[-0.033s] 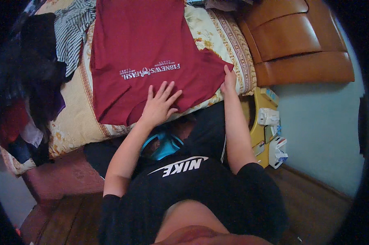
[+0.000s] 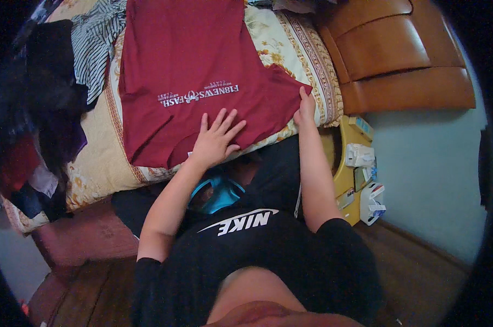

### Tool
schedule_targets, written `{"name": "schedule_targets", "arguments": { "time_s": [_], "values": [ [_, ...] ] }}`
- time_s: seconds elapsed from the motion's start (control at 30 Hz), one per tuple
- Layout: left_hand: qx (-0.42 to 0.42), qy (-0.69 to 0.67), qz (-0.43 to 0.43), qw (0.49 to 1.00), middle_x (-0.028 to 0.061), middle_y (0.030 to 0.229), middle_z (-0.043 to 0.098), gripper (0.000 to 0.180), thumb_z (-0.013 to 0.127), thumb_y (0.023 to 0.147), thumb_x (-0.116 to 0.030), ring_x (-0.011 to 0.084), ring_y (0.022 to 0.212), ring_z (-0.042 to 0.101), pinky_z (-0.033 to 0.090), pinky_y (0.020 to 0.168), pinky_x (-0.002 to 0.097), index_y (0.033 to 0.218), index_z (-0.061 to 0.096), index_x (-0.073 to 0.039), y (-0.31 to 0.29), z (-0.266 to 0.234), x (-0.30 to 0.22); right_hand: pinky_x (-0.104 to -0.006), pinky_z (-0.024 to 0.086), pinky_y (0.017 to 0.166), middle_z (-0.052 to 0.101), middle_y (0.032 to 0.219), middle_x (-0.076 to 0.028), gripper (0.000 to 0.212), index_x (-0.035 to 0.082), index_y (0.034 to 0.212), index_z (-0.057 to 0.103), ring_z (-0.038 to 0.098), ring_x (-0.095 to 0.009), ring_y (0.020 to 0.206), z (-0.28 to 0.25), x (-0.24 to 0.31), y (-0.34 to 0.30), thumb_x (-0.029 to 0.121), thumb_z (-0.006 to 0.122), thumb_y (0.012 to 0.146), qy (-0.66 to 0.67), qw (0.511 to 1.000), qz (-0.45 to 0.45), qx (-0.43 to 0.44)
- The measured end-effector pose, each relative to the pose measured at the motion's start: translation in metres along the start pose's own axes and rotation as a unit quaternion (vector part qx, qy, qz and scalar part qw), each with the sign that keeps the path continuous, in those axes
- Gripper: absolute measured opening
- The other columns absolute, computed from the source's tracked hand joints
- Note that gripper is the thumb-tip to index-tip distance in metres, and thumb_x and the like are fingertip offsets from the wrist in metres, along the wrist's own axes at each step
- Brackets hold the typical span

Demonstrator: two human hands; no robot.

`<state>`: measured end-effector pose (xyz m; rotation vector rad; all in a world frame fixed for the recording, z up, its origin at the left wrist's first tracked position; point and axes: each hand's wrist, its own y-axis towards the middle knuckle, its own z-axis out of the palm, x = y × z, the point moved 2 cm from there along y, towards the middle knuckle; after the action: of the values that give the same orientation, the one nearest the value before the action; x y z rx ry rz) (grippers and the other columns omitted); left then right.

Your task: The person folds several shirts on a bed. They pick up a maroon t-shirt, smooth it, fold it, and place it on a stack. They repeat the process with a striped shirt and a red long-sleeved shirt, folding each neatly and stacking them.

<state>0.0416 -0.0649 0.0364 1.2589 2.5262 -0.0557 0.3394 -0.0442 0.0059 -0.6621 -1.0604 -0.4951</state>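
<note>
A dark red T-shirt [image 2: 197,54] with white printing lies spread over the bed, its neckline end toward me. My left hand [image 2: 219,137] rests flat on the shirt near that end, fingers spread. At the shirt's right side, my right hand [image 2: 305,106] pinches the corner of the sleeve between thumb and fingers. Small creases run across the cloth at the lower left of the shirt. The shirt's far end runs out of the top of the view.
The bed [image 2: 99,158] has a cream floral cover. Dark clothes [image 2: 44,109] are heaped at the left, beside a striped garment [image 2: 96,52]. A brown padded headboard [image 2: 388,49] stands right. Below it, a yellow bedside cabinet [image 2: 352,169] holds small white items. Something shiny blue [image 2: 222,195] shows below the bed edge.
My left hand has shifted very slightly to the right on the shirt, and the shirt's left side lies a touch farther left. My right hand keeps its hold on the sleeve.
</note>
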Motion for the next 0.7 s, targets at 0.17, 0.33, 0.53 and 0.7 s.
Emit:
{"name": "schedule_targets", "arguments": {
  "time_s": [0.17,0.33,0.53,0.7],
  "values": [
    [0.087,0.034,0.032,0.995,0.0051,0.143,0.022,0.063,0.051,0.077,-0.049,0.0293,0.132,0.017,0.015,0.097,0.0642,0.134,0.031,-0.032,0.012,0.011,-0.016,-0.0347,0.039,0.091,0.052,0.112,-0.012,0.034,-0.001,0.118,0.040,0.051,-0.021,0.102,0.031,0.023,-0.018,0.008,0.049,0.086,-0.003,0.992,-0.075,0.102],
    [0.116,-0.006,0.054,0.992,0.0076,0.143,0.020,0.060,0.048,0.080,-0.048,0.0312,0.133,0.013,0.007,0.097,0.0660,0.134,0.032,-0.028,0.011,0.016,-0.023,-0.0333,0.040,0.089,0.055,0.108,-0.014,0.033,0.003,0.110,0.047,0.052,-0.025,0.103,0.082,0.030,-0.066,0.016,0.056,0.081,-0.367,0.841,-0.135,0.374],
    [-0.231,-0.260,-0.191,0.918,0.0136,0.080,0.060,0.011,0.056,0.079,-0.010,0.0305,0.076,0.058,0.046,0.068,0.0351,0.086,0.058,-0.002,0.024,0.013,0.006,-0.0390,0.043,0.079,0.056,0.100,-0.017,0.037,0.003,0.109,0.047,0.053,-0.032,0.092,0.020,-0.004,-0.080,0.014,0.061,0.077,-0.476,0.825,-0.208,0.224],
    [-0.258,-0.139,-0.148,0.944,0.0152,0.093,0.057,0.030,0.062,0.076,-0.025,0.0315,0.088,0.054,0.040,0.078,0.0411,0.096,0.056,-0.003,0.115,0.001,0.040,-0.0393,0.042,0.079,0.051,0.103,-0.020,0.040,0.001,0.108,0.046,0.051,-0.035,0.092,0.001,-0.019,-0.099,0.014,0.065,0.075,-0.526,0.804,-0.258,0.101]
  ]
}}
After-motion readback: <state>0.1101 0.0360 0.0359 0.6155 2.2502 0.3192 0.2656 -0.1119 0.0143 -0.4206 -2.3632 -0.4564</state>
